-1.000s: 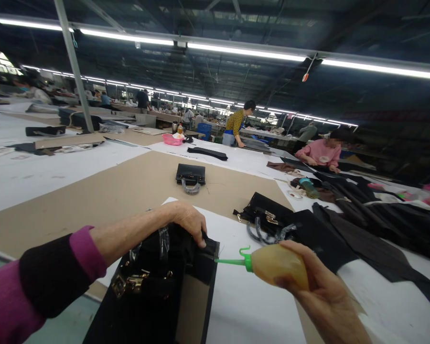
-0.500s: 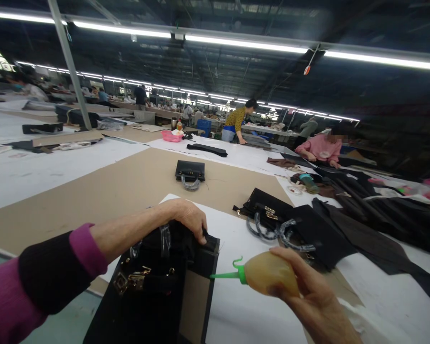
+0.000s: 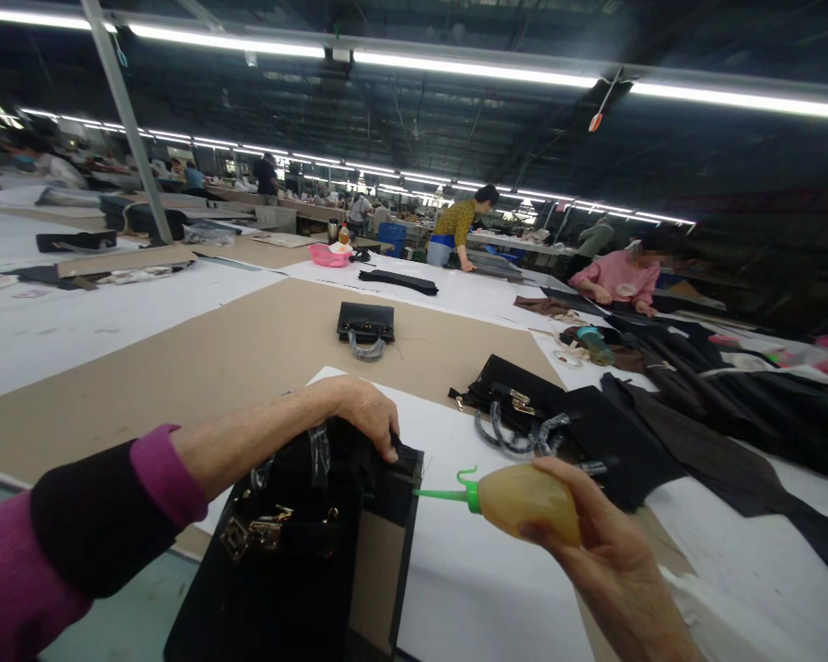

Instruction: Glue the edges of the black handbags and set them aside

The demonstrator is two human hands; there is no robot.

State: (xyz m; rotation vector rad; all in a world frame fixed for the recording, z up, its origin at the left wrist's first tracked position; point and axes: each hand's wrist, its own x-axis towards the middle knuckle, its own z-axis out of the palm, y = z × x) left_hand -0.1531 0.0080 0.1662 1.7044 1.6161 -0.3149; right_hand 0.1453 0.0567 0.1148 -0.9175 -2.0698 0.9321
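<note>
Slim green nozzle (image 3: 445, 496): shifted up the edge since the earlier frame, its tip now brought nearer the left hand (image 3: 369, 414); whether contact is made cannot be told.
Black handbag (image 3: 269, 598): laid over a white sheet (image 3: 483, 579), its gold-toned metal clasp (image 3: 262, 533) faced upward and a flat beige panel (image 3: 376, 561) exposed along its right side.
Left hand: reached over the handbag's top, the dark flap (image 3: 406, 462) at its right edge pinched between thumb and fingers.
Right hand (image 3: 600, 529): wrapped round the translucent, yellow-filled squeeze bottle (image 3: 531, 501), which is held nearly level, right of the handbag.
Bottle work: a light, even squeeze seems called for, with the tip guided close along the edge and the dark flap kept steady; too hard a press could flood it.
Tight spots: plastic-wrapped handles (image 3: 319, 457) are crowded beneath the left forearm (image 3: 262, 437); beyond and right of the handbag, a second black bag (image 3: 517, 395) is set, so room there looks limited.
Further off: straight beyond the handbag, a small black bag (image 3: 365, 322) is seen on a tan sheet (image 3: 213, 359); far right of it, dark fabric pieces (image 3: 662, 432) are spread.
</note>
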